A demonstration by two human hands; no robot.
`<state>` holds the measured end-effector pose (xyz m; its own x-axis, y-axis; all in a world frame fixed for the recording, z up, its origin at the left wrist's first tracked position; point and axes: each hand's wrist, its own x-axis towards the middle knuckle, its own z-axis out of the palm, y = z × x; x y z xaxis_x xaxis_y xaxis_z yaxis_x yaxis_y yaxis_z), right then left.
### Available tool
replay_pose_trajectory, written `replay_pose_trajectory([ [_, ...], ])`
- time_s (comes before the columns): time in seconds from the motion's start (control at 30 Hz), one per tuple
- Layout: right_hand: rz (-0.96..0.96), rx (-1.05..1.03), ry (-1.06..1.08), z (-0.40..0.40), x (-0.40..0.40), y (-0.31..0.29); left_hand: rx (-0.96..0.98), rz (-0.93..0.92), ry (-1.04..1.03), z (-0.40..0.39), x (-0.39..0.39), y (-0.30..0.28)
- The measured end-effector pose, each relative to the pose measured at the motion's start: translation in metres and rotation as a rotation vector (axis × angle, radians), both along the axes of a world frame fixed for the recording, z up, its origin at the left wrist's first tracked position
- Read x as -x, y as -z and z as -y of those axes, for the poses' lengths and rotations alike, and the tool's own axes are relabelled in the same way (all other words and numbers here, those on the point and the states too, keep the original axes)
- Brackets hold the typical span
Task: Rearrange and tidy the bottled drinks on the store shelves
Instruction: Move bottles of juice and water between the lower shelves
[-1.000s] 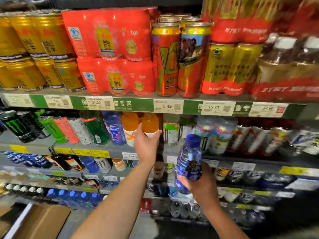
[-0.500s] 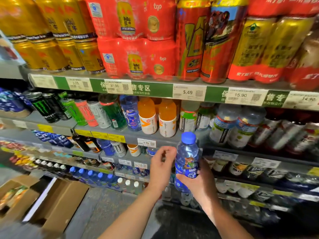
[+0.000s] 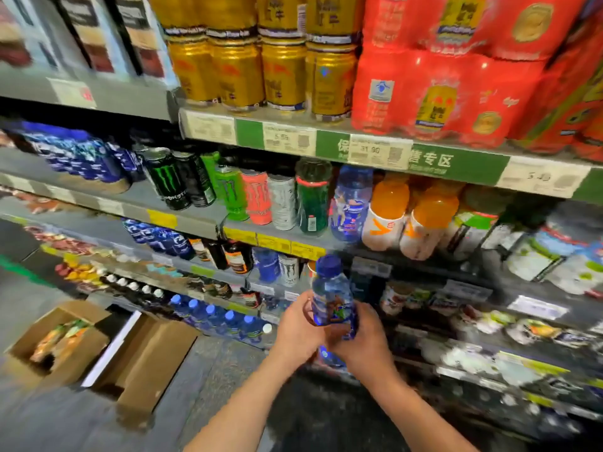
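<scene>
A clear bottle with a blue cap and blue label (image 3: pixel 330 295) stands upright in front of the shelves, held between both hands. My left hand (image 3: pixel 295 331) wraps its left side and my right hand (image 3: pixel 362 340) grips its lower right side. Behind it, the middle shelf (image 3: pixel 195 220) carries energy-drink cans (image 3: pixel 168 182), a green bottle (image 3: pixel 312 197), a matching blue bottle (image 3: pixel 350 207) and two orange-capped bottles (image 3: pixel 390 213). The picture is blurred by motion.
Gold cans (image 3: pixel 261 70) and red multipacks (image 3: pixel 434 89) fill the top shelf. Lower shelves hold more bottles, with a row of blue caps (image 3: pixel 212 313) near the floor. Open cardboard boxes (image 3: pixel 98 350) sit on the floor at the left.
My left hand came down from the orange bottle on the shelf and closed on the blue bottle beside my right hand. The view swung left and down.
</scene>
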<state>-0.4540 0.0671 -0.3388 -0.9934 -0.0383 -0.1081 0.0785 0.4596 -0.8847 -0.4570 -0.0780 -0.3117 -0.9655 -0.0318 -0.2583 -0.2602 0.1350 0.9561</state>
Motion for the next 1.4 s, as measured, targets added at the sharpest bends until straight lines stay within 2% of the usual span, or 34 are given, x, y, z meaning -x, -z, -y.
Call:
replay_pose_trajectory([
  [0.17, 0.150, -0.079, -0.288, 0.069, 0.027, -0.001, 0.046, 0.004, -0.159, 0.093, 0.011, 0.022],
  [0.27, 0.196, -0.164, -0.137, 0.103, 0.053, 0.013, -0.010, 0.004, -0.231, 0.134, 0.020, 0.038],
  [0.33, 0.213, -0.157, 0.034, 0.122, 0.073, 0.025, -0.083, 0.015, -0.280, 0.150, 0.027, 0.044],
  [0.43, 0.198, -0.141, 0.163, 0.147, 0.108, 0.051, -0.151, 0.026, -0.312, 0.163, 0.039, 0.054],
  [0.67, 0.102, -0.378, 0.293, 0.180, 0.173, 0.119, -0.065, -0.011, -0.304, 0.172, 0.056, 0.091],
  [0.8, 0.102, -0.308, 0.410, 0.186, 0.187, 0.137, -0.048, -0.008, -0.259, 0.178, 0.060, 0.124],
  [1.07, 0.012, -0.122, 0.511, 0.162, 0.143, 0.120, 0.011, 0.047, -0.281, 0.161, 0.067, 0.154],
  [1.27, 0.098, -0.054, 0.494, 0.120, 0.088, 0.105, 0.125, 0.075, -0.324, 0.117, 0.095, 0.154],
  [1.4, 0.137, -0.042, 0.484, 0.098, 0.058, 0.109, 0.124, 0.075, -0.321, 0.087, 0.120, 0.151],
])
